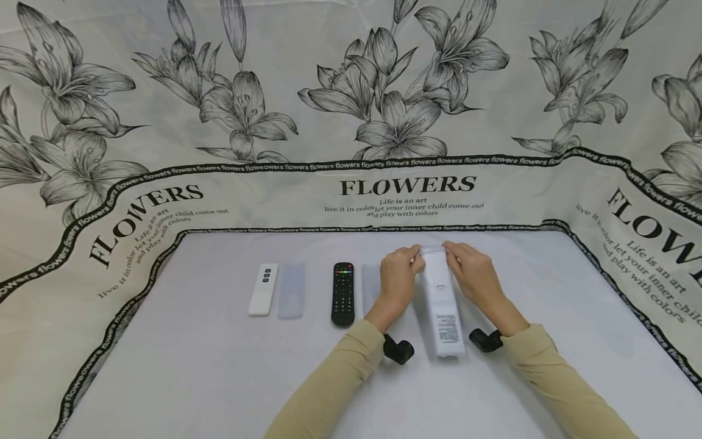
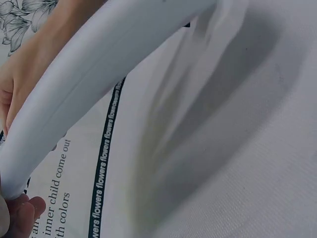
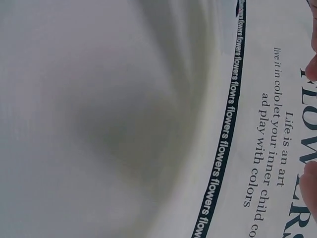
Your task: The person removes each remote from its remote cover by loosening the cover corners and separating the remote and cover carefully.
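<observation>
A long white remote control (image 1: 441, 292) is held up by its far end, back side showing, with a printed label near its lower end. A glossy, clear film seems to cover it. My left hand (image 1: 398, 277) pinches the left corner of that end, and my right hand (image 1: 476, 274) pinches the right corner. In the left wrist view the white remote (image 2: 84, 84) runs diagonally, with fingertips (image 2: 24, 213) at its lower left end. Only fingertips (image 3: 310, 188) show at the right wrist view's edge.
Left of my hands lie a small white remote (image 1: 264, 290), a clear flat sleeve (image 1: 291, 291) and a black remote (image 1: 342, 292). Another clear sleeve (image 1: 370, 286) is partly hidden by my left hand. A flower-printed cloth (image 1: 263, 195) rises behind the white tabletop (image 1: 208, 360).
</observation>
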A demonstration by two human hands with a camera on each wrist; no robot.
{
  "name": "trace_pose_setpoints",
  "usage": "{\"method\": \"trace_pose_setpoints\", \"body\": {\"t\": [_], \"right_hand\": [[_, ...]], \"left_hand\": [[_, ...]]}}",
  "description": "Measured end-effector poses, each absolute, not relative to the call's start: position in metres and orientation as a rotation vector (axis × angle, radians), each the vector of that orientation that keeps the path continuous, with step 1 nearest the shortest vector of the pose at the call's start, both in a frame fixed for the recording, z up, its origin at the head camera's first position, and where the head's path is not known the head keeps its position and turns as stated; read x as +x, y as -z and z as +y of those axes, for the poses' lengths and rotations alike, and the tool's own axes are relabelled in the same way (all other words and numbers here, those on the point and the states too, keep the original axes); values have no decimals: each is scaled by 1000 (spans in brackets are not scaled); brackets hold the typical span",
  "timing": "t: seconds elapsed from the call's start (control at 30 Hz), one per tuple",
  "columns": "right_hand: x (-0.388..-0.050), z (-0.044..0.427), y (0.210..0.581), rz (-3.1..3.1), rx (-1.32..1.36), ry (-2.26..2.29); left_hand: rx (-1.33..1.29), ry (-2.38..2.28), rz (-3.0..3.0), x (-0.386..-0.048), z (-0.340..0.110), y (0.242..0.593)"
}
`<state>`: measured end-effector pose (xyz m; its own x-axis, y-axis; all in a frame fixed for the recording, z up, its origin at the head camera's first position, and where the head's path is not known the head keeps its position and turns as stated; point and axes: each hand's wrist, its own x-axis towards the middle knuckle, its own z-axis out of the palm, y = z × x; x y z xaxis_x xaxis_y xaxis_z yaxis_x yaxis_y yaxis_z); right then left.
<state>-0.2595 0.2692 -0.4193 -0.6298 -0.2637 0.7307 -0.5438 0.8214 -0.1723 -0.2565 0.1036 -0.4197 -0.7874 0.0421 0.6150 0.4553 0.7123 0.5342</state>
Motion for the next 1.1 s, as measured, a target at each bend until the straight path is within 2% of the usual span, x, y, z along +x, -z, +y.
{"method": "trace_pose_setpoints", "body": {"t": [0.53,1.1], "right_hand": [[-259,263,409,-2225,508,-690],[-261,259,401,-2106,453,-799]], "left_hand": [[-298,1349,-2126,-260,107,412],[-219,1489,-2052,-258,111,400]]}}
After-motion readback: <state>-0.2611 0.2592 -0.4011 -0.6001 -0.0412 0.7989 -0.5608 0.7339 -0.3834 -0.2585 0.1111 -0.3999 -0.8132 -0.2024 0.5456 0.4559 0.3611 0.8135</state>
